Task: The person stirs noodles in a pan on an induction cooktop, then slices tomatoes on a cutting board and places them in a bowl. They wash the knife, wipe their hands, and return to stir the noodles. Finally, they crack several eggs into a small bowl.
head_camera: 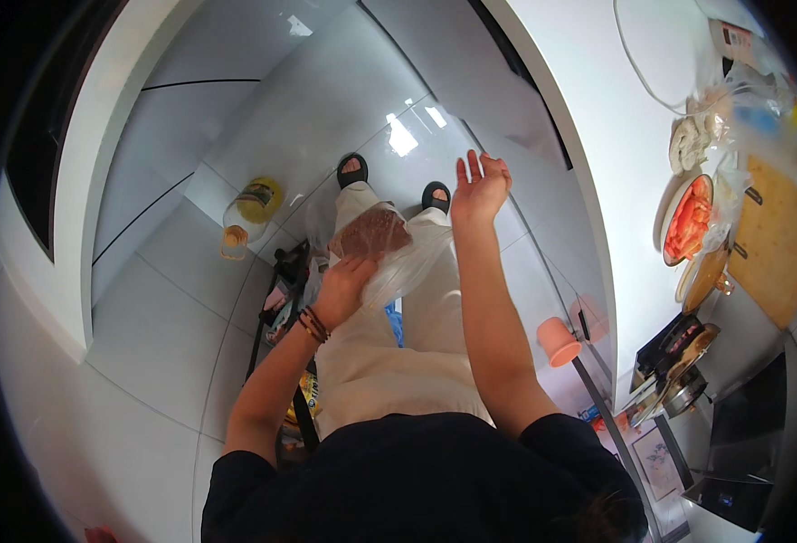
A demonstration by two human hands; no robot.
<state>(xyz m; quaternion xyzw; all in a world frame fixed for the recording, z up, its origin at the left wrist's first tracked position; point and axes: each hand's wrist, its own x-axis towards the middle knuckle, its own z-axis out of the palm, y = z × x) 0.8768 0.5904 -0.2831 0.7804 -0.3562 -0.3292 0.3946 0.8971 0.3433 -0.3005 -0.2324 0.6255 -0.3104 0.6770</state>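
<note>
My left hand [347,282] grips a clear plastic bag [409,265] in front of my thighs. Inside the upper part of the bag lies a flat, reddish-brown block [371,229]; what it is made of I cannot tell. Loose, crumpled plastic trails from the block to the right, over my light trousers. To the right of the bag, my right hand [481,184] is raised above the floor, palm up, fingers apart, holding nothing.
A large plastic bottle [256,207] with yellowish contents stands on the tiles to the left. Close by my left leg is a dark-framed rack [283,292] with packages. The white counter [575,115] on the right carries a bowl [666,231] of orange-red food pieces and a wooden board [775,237]. Below hangs a pink container [558,341].
</note>
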